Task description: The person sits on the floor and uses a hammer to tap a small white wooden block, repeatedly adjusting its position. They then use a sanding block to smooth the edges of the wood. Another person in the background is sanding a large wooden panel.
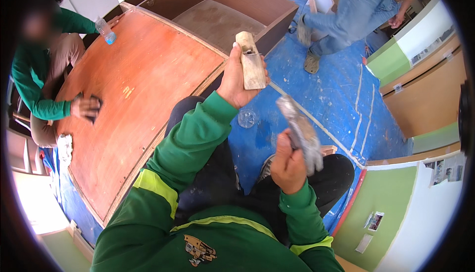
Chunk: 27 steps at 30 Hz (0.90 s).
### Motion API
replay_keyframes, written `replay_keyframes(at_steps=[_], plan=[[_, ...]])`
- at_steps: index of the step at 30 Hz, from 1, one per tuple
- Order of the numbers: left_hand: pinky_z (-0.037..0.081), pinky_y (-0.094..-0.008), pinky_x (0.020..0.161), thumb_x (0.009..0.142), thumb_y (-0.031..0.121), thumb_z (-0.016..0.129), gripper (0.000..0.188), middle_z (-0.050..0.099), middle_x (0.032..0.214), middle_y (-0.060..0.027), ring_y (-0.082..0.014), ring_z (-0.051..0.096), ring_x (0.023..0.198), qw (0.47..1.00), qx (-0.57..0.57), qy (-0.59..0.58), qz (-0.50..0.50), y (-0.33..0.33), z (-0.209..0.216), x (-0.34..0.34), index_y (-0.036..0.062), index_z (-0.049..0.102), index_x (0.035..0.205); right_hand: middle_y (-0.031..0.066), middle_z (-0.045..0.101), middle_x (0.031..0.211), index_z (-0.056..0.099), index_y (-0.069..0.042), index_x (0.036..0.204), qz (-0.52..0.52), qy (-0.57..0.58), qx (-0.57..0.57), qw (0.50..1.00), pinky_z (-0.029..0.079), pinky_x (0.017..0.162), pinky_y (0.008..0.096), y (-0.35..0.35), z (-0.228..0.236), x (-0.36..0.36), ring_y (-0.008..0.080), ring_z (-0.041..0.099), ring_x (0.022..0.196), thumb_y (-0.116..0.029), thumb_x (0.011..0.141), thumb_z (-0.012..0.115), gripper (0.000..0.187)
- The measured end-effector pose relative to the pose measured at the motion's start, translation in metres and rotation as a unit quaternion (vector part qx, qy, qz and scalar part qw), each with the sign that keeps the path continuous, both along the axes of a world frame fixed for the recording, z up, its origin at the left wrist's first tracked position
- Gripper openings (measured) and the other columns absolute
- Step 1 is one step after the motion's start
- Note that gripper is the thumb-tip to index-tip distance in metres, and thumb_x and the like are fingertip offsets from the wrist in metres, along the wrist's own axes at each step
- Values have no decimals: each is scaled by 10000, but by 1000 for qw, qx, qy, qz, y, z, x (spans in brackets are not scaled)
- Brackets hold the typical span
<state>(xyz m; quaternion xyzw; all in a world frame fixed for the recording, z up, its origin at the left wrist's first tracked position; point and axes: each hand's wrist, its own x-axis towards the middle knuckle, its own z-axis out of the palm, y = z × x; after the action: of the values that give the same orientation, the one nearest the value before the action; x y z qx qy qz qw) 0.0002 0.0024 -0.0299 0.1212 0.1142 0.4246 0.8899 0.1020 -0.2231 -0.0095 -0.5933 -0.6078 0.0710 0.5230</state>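
Observation:
Raised over the near right corner of the reddish wooden panel, my left hand [232, 83] is closed around a small, pale wooden hand plane [254, 73]. The plane stands nearly upright, with a slot across its upper part. Lower and to the right, my right hand [288, 169] is closed on a grey metal tool, apparently a hammer [303, 136], smeared by motion. Its head shows above and beside my fingers, apart from the plane; the handle is mostly hidden.
The wooden panel [148, 69] spreads left, where a person in green rubs it with a dark pad [94, 108]; a plastic bottle [105, 30] lies there. An open brown cabinet [232, 0] stands beyond. A clear round container [247, 118] sits on blue sheeting [329, 99]. Another person [346, 20] is far right.

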Motion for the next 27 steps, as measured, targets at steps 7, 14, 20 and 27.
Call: replay_keyframes(at_steps=[7,14,20,27], plan=[[543,-391,676,1073,668,381,690,630,904,-92,-230,628,757,996,-16,64,59,-24,8,7,17,606,1115,246,649,979,652,0,1026,0,-76,-111,991,559,619,479,34,-12,-5,448,685,775,-81,993,681,92],[526,-405,684,1080,650,365,646,626,913,-90,-242,619,771,995,-43,51,80,-19,11,9,51,606,1081,166,629,814,666,2,1085,2,-210,66,976,492,520,400,14,4,-7,341,650,610,-52,1001,624,108],[564,-404,627,1059,725,314,701,593,872,-89,-241,623,730,985,-80,115,98,-32,10,7,67,555,1082,184,591,827,612,-20,1035,29,-262,-46,964,477,543,468,38,-22,3,405,609,632,-53,1008,629,46],[532,-405,642,1090,653,284,653,607,897,-82,-241,626,762,990,-39,110,79,-39,15,20,73,581,1050,107,608,868,623,15,1024,-40,-29,-38,998,471,706,373,-3,1,1,194,563,769,-158,1049,578,181]])
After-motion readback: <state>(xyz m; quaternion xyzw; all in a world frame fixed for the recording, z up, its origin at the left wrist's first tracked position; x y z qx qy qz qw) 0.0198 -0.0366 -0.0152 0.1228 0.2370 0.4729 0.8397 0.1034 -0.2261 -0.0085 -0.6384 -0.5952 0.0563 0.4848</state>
